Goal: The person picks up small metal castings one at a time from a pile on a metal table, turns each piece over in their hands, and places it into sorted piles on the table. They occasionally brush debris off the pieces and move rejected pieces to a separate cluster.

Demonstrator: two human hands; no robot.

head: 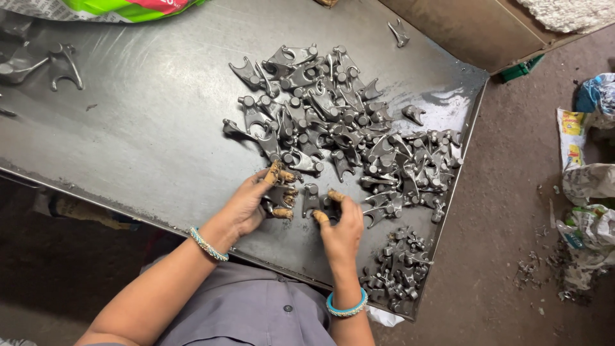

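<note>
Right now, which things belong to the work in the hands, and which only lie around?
In the work:
left hand holding a grey metal part
right hand on another part
big heap of parts
smaller heap
metal table

Lying about:
crumpled paper on floor
cardboard box

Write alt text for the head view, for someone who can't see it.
Seen from above, a person's left hand and right hand each grip a small dark metal part at the near edge of a big pile of metal parts on a grey metal table. A smaller heap sits at the table's near right corner; both wrists wear bangles.
</note>
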